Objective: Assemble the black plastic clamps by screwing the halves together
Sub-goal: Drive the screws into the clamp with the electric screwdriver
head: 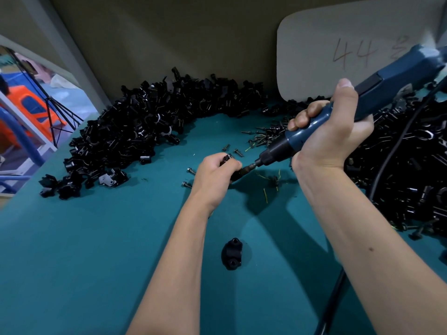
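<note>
My left hand (215,171) grips a black plastic clamp (227,157) just above the teal table (96,250); most of the clamp is hidden by my fingers. My right hand (331,134) holds a blue electric screwdriver (338,117), slanted down to the left. Its bit (251,166) touches the clamp at my left fingertips. A single black clamp half (232,253) lies on the table near me, between my forearms, its two screw holes facing up. Loose black screws (262,136) are scattered beyond my hands.
A big heap of black clamp parts (135,134) curves along the back and left. Another heap (406,165) fills the right side, with the screwdriver's black cable (387,170) running over it. A grey card (343,52) marked "44" leans on the back wall.
</note>
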Tool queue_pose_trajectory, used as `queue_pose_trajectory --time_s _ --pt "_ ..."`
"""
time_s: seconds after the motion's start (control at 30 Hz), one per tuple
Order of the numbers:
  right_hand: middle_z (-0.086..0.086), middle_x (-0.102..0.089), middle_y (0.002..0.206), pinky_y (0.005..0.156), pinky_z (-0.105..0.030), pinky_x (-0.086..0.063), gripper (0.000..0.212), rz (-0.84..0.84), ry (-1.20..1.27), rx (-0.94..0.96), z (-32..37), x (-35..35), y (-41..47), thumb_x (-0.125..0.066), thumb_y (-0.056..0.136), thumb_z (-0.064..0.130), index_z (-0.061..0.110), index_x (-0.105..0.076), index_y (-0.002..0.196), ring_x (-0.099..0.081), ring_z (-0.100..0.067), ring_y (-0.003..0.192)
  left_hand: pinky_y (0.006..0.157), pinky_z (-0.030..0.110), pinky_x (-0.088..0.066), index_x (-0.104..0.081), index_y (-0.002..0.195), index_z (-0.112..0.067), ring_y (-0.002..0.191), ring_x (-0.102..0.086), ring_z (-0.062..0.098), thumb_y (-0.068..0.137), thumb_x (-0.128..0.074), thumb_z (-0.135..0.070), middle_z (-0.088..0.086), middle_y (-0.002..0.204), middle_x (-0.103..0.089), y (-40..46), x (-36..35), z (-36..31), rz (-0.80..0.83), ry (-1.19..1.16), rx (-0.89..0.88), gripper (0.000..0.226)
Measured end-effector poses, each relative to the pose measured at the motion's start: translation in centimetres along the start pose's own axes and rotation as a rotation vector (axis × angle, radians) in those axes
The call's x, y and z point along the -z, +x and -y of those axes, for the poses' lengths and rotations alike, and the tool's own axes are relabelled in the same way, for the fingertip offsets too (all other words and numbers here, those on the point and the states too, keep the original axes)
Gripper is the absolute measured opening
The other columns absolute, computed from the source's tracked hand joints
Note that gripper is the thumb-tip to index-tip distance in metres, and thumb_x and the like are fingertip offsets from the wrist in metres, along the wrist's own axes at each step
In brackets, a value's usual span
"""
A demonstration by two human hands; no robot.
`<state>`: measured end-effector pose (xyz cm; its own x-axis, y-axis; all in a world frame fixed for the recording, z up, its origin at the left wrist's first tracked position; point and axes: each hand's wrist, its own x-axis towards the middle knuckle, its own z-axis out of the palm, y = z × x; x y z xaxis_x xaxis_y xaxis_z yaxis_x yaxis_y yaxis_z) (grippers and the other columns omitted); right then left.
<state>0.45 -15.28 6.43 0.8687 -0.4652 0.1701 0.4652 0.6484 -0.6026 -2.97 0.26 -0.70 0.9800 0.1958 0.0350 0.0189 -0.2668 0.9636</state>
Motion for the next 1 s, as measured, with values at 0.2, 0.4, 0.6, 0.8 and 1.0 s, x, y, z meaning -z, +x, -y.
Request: queue_pose_trajectory --time_s 0.2,0.4,0.6,0.8,1.0 --pt "-0.003 -0.047 0.058 0.049 -0.031 -0.038 0.027 -0.061 -0.022 -0.028 -0.2 0.5 0.7 -0.065 0.094 0.020 0.012 -0.040 0.101 -0.043 -0.019 0.044 0.067 0.040 -0.028 -0.038 0.061 -0.024 0.065 -0.034 0.019 0.075 -0.060 -0.043 -0.009 0.061 -0.036 -0.1 -0.6 0.1 -0.054 0.026 0.006 0.032" --pt "-0.003 -0.046 0.058 0.050 -0.031 -0.037 0.030 -0.155 -0.014 -0.069 -0.2 1.2 1.3 -0.066 0.092 0.020 0.012 -0.040 0.107 -0.041 -0.019 0.046 0.060 0.036 -0.027 -0.039 0.060 -0.025 0.058 -0.035 0.017 0.076 -0.057 -0.051 -0.014 0.052 -0.038 -0.5 -1.1 -0.3 -0.104 0.164 -0.014 0.036" --pt "-0.003 -0.046 0.059 0.050 -0.032 -0.037 0.028 -0.121 -0.019 -0.059 0.5 1.1 1.4 -0.064 0.095 0.019 0.011 -0.040 0.107 -0.041 -0.019 0.046 0.060 0.036 -0.028 -0.037 0.065 -0.021 0.059 -0.038 0.018 0.079 -0.053 -0.055 -0.013 0.051 -0.039 -0.7 -1.4 -0.4 -0.111 0.241 -0.036 0.041" --pt "-0.006 -0.040 0.060 0.050 -0.028 -0.036 0.024 0.234 0.005 -0.105 2.5 0.1 1.3 -0.057 0.094 0.024 0.013 -0.043 0.078 -0.038 -0.019 0.046 0.064 0.040 -0.026 -0.037 0.066 -0.020 0.063 -0.034 0.019 0.081 -0.054 -0.045 -0.006 0.061 -0.035 -0.7 -1.2 -0.9 0.002 0.106 -0.084 0.034" --pt "0.002 -0.044 0.061 0.050 -0.025 -0.035 0.029 0.333 0.071 -0.243 3.3 -0.4 2.0 -0.051 0.100 0.033 0.022 -0.044 0.073 -0.039 -0.014 0.047 0.043 0.017 -0.026 -0.043 0.066 -0.017 0.044 -0.033 0.004 0.083 -0.053 -0.030 -0.007 0.059 -0.039 -1.3 0.1 -1.0 0.134 -0.129 -0.088 0.023"
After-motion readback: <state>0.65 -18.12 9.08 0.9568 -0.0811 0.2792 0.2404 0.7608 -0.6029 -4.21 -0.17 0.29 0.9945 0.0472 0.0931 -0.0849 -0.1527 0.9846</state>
